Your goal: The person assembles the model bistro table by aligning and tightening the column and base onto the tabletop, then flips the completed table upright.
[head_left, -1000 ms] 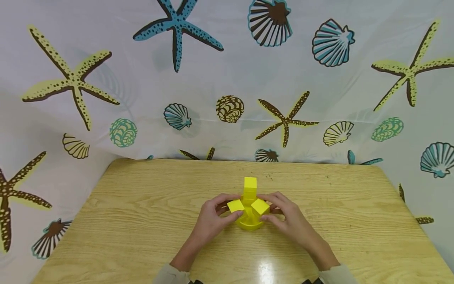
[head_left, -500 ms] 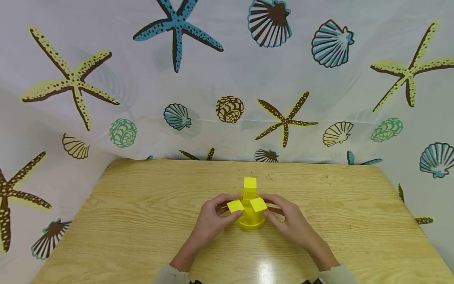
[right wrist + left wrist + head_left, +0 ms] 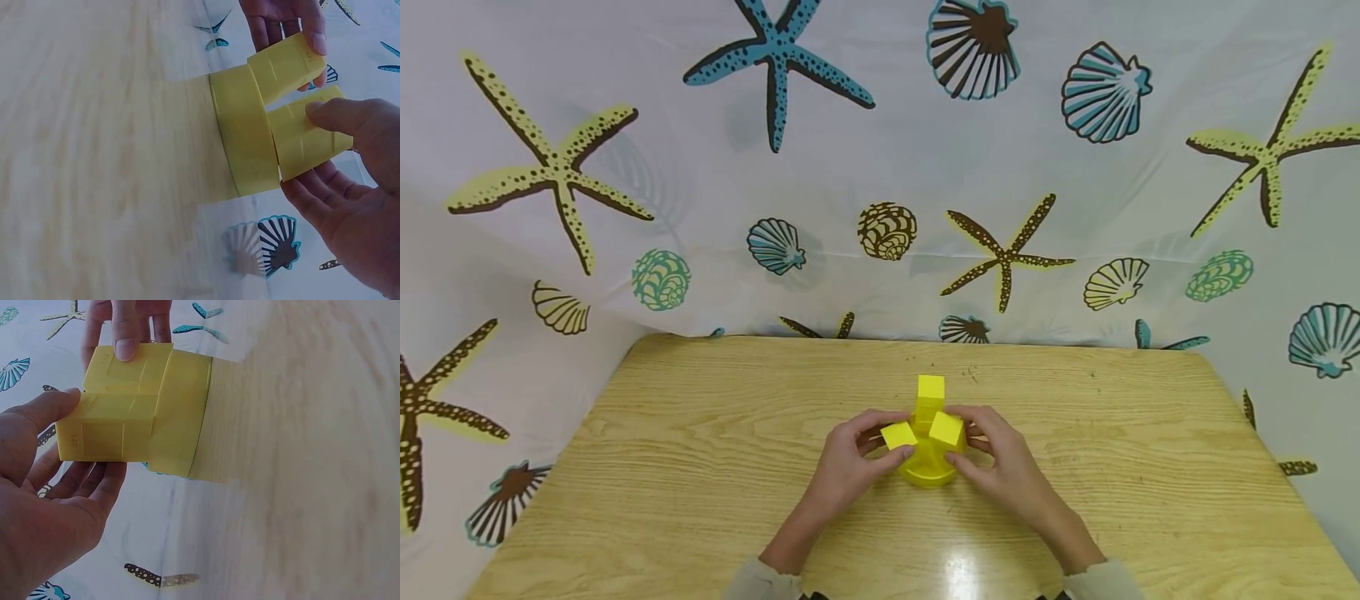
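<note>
A round yellow base (image 3: 927, 477) stands on the wooden table, with three yellow square-topped blocks rising from it. My left hand (image 3: 844, 458) holds the left block (image 3: 898, 435) between thumb and fingers, the thumb near its top edge. On the other side my right hand (image 3: 1009, 457) grips the right block (image 3: 947, 428), thumb in front and fingers behind. In the right wrist view this block (image 3: 309, 134) sits at the base's rim, a thin dark line between them. The back block (image 3: 930, 396) stands upright, touched by neither palm; its foot is partly hidden by the front blocks.
The pale wooden table (image 3: 700, 433) spreads out on both sides of the base. Behind it and along the sides hangs a white cloth (image 3: 850, 167) printed with starfish and shells.
The right hand has turned the right block a little back and forth and shifted slightly left, its thumb now lower. The left hand and back block have stayed in place.
</note>
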Demonstrator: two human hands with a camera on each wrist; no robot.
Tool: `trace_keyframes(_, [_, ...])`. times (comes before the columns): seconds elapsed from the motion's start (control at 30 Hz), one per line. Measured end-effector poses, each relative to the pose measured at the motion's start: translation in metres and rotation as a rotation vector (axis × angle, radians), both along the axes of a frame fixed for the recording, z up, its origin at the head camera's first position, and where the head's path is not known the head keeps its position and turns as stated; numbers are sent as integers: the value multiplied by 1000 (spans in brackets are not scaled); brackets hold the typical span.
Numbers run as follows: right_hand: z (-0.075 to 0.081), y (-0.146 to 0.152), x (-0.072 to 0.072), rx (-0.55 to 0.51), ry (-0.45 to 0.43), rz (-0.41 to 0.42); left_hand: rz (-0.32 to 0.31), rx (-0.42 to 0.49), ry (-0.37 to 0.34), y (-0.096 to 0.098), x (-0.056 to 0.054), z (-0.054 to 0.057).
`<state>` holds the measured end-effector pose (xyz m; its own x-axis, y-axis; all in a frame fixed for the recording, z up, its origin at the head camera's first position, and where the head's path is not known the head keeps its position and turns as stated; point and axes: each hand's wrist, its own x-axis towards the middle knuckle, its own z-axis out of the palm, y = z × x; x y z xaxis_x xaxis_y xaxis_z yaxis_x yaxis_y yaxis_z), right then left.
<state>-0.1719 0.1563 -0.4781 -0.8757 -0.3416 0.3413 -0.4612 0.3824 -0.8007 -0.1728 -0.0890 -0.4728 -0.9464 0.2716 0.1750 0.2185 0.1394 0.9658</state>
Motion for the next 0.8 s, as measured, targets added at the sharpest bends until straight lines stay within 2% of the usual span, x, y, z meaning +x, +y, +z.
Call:
trace_keyframes(0.3, [2, -3, -1, 76, -21, -48, -20, 20, 6, -1, 0, 0])
trace_keyframes(0.5, [4, -3, -2, 113, -18, -98, -9, 17, 17, -1, 0, -1])
trace_keyframes(0.6, [4, 0, -2, 95, -27, -92, 0, 9, 23, -1, 0, -1])
trace_keyframes(0.8, [5, 9, -4, -30, -47, -24, 8, 10, 26, 0, 1, 0])
